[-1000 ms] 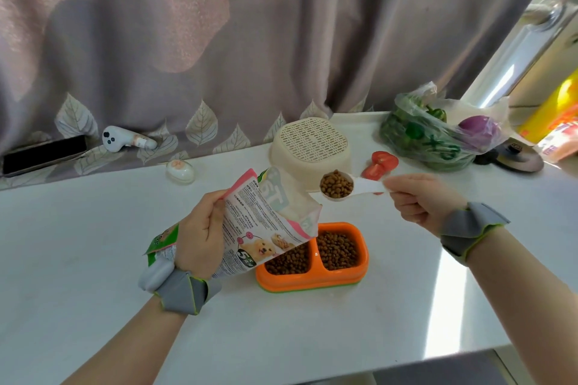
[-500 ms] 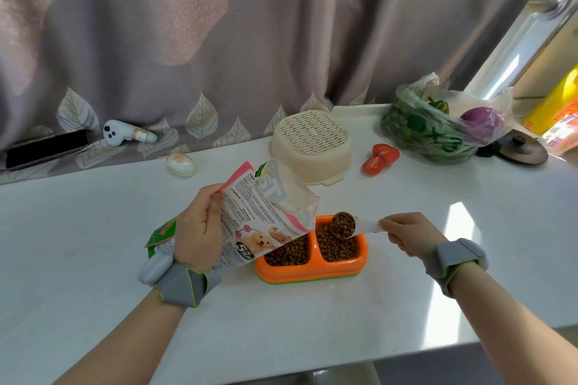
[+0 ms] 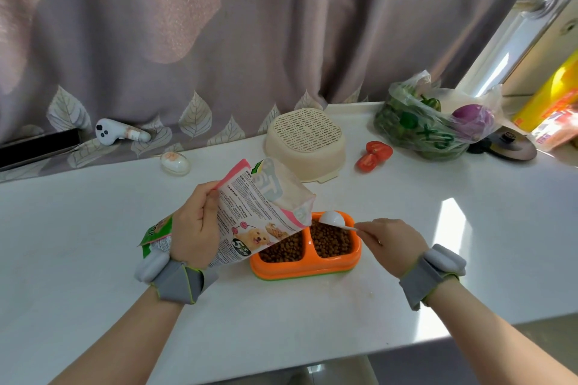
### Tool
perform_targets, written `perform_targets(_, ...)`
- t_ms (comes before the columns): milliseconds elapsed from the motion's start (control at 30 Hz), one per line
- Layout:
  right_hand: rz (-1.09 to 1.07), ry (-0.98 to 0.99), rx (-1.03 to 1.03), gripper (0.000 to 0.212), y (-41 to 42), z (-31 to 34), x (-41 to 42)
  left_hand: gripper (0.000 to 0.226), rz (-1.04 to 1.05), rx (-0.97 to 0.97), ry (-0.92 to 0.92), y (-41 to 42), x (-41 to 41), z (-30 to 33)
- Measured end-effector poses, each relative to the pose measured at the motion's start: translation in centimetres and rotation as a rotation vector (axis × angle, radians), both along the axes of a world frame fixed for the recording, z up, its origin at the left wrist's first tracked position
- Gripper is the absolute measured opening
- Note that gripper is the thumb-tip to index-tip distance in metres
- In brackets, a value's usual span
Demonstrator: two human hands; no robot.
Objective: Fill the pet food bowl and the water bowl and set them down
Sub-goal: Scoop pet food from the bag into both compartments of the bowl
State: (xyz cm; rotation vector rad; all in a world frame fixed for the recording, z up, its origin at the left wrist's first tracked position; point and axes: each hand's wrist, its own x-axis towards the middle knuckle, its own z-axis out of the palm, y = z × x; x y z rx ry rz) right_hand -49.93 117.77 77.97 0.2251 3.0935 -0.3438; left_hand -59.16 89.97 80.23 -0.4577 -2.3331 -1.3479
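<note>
At the far left a dark phone [image 3: 34, 147] lies along the curtain's [image 3: 219, 40] hem, with a white controller [image 3: 120, 134] next to it and a small egg-shaped case [image 3: 175, 162] nearer on the white counter [image 3: 93, 306].

The left hand [image 3: 195, 228] grips a food bag [image 3: 259, 216] by its side, fingers curled round the edge, thumb on the printed face. The bag is tilted, its open mouth up and to the right, and its lower corner overlaps the left end of the bowl [image 3: 305, 269].

The bowl is an orange double dish that sits on the counter between the two hands, just right of the left wrist and touching neither hand. Both of its compartments hold brown kibble [image 3: 330, 241]; the left one is partly hidden by the bag.

Over the far rim of the right compartment is a white scoop [image 3: 332, 218], turned bowl-down so its rounded back shows. Whether any kibble is left in it cannot be seen. The right hand [image 3: 391, 244] pinches its thin handle, fingers curled, just beside the bowl's right end. Both wrists wear grey bands.

Behind the bowl stands an upturned cream strainer [image 3: 305, 142]. To its right lie tomato halves [image 3: 375, 155], then a plastic bag of greens [image 3: 431, 122] with a purple vegetable inside, and a dark lid [image 3: 509, 145] at the counter's right end.
</note>
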Motion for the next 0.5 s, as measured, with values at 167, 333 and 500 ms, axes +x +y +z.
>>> perform_targets(167,0.066,0.28,0.244,0.064,-0.4,-0.2,0.6,0.029,0.001,0.016,-0.009,0.0,0.0,0.1)
perform_targets(333,0.049,0.393,0.296,0.056,-0.4,-1.4,0.9,0.029,-0.001,0.024,-0.015,0.0,-0.1,0.0)
perform_targets(500,-0.003,0.413,0.226,0.065,-0.7,-1.8,1.4,0.03,-0.003,0.009,-0.018,0.0,-0.2,0.0)
